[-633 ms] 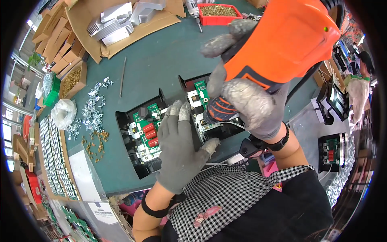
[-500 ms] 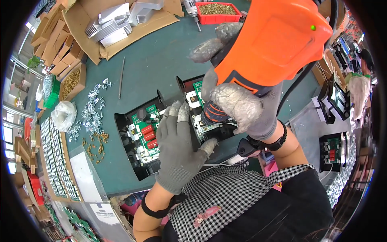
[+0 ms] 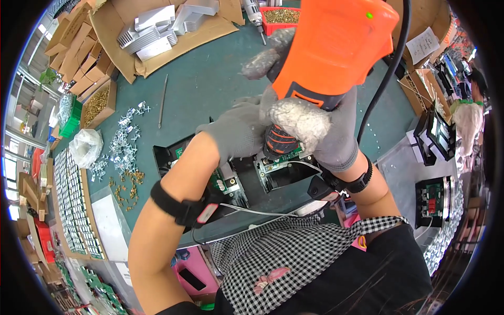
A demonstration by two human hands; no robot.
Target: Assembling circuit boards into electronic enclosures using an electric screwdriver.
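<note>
My right hand, in a grey glove with worn pale fingertips, is wrapped around an orange power screwdriver. The tool points down at the right-hand black housing, which has a green circuit board inside. Its tip is hidden behind the gloved hands. My gloved left hand reaches across the left-hand black housing toward the tool's front end. The left fingertips disappear behind my right hand and the tool, so their grip cannot be seen. My left forearm covers much of the left housing and its board.
Silver cross-shaped parts and brass-coloured pieces lie loose at left, near a thin metal rod. A cardboard box with metal heatsinks, a grey screwdriver and a red tray of screws stand behind. A black cable hangs at right.
My left hand has moved up and right from the left housing to the tool's front end, with its forearm now crossing that housing. The power screwdriver has shifted slightly left.
</note>
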